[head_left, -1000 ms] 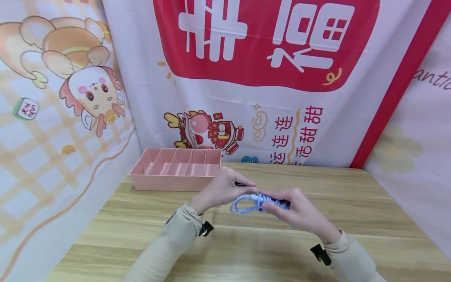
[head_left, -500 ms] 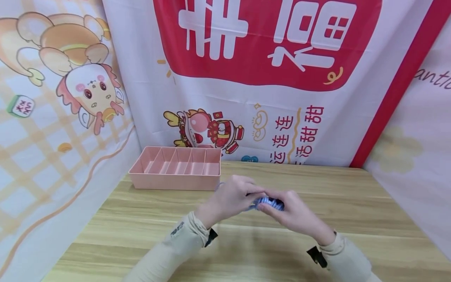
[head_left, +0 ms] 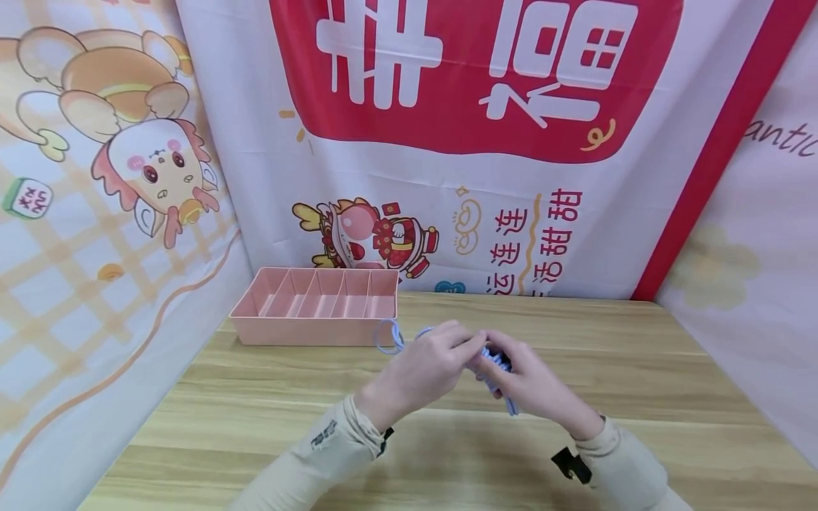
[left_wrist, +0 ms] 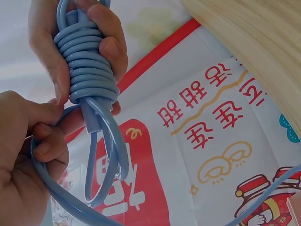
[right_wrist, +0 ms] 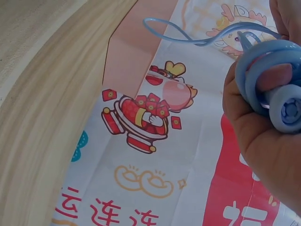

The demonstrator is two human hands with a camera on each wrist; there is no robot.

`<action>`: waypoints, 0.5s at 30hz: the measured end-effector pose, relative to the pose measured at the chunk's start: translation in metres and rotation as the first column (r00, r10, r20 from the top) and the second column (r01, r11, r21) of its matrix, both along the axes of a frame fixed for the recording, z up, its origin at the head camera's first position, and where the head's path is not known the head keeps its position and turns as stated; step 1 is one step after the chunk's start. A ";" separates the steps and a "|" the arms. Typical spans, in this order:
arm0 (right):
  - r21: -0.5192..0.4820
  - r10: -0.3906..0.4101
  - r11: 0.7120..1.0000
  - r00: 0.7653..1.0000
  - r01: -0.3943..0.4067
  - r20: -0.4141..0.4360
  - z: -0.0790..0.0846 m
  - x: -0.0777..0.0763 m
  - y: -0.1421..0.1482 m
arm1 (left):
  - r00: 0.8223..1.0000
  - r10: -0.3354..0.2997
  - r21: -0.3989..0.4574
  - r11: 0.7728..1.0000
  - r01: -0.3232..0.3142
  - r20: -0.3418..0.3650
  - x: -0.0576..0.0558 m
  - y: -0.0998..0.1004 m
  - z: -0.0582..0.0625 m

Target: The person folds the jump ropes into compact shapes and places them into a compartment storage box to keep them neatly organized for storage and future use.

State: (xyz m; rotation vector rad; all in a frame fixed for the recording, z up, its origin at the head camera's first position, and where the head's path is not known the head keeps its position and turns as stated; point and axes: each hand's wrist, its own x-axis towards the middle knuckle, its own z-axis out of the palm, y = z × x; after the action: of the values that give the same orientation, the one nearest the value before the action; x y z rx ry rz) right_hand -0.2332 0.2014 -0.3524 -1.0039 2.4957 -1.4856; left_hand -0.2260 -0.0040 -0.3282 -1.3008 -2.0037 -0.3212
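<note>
A light-blue cord (head_left: pixel 495 365) is wound into a tight bundle, with several turns round its middle. My right hand (head_left: pixel 527 380) grips the bundle, its fingers curled round the coils (left_wrist: pixel 91 61) in the left wrist view. Beside it, my left hand (head_left: pixel 424 365) pinches a free length of the cord between thumb and finger, near the bundle's lower end. A loose loop of cord trails left past the left hand, in front of the box. In the right wrist view a round end piece (right_wrist: pixel 288 109) of the bundle faces the camera; the left hand shows only partly there.
A pink box (head_left: pixel 313 330) with several compartments stands at the back left of the wooden table (head_left: pixel 613 383). Behind the table hangs a printed white and red cloth (head_left: pixel 447 177), with further printed cloths at both sides.
The left hand has moved right and closer to the right hand. A cord loop now trails to its left, near the box, and the bundle has tilted downward in the right hand.
</note>
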 end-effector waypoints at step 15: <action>-0.036 0.137 0.990 0.987 -0.134 0.081 0.001 -0.002 0.003 | 0.999 -0.011 -0.027 1.000 0.010 -0.035 0.004 0.004 -0.001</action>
State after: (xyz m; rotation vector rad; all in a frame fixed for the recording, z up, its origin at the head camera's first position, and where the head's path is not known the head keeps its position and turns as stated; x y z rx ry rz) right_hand -0.2351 0.2045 -0.3513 -1.0695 2.3058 -1.4968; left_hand -0.2218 0.0003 -0.3292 -1.3247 -1.9785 -0.2756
